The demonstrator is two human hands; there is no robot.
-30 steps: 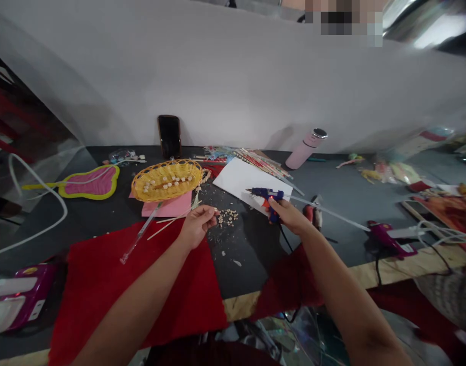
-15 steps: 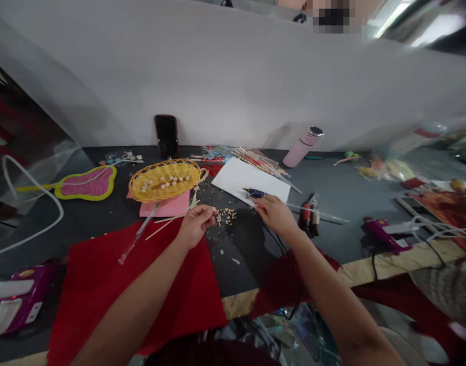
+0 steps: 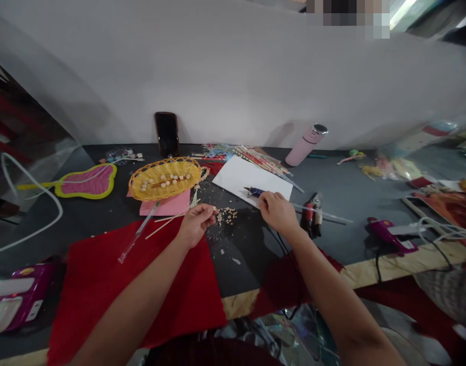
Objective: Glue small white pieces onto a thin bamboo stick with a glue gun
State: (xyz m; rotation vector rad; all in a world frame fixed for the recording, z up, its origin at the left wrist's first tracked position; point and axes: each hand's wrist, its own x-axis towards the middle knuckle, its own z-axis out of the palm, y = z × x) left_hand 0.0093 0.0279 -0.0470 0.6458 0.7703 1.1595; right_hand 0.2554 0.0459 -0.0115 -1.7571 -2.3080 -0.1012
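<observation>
My left hand is closed in a pinch, with a small pale piece just showing at the fingertips. Beside those fingertips a loose pile of tiny cream pieces lies on the dark table. My right hand is curled round a dark blue glue gun, whose pointed nozzle faces left over a white sheet. Behind the hand a long clear glue stick sticks out to the right. Most of the glue gun's body is hidden under my fingers.
A yellow basket with small white pieces stands on pink paper. Red cloth covers the front left. Pliers, a pink flask, a phone and a bundle of straws lie or stand around.
My right hand has shifted slightly right and its fingers are curled in more; the red part under its fingertips no longer shows. My left hand has hardly moved.
</observation>
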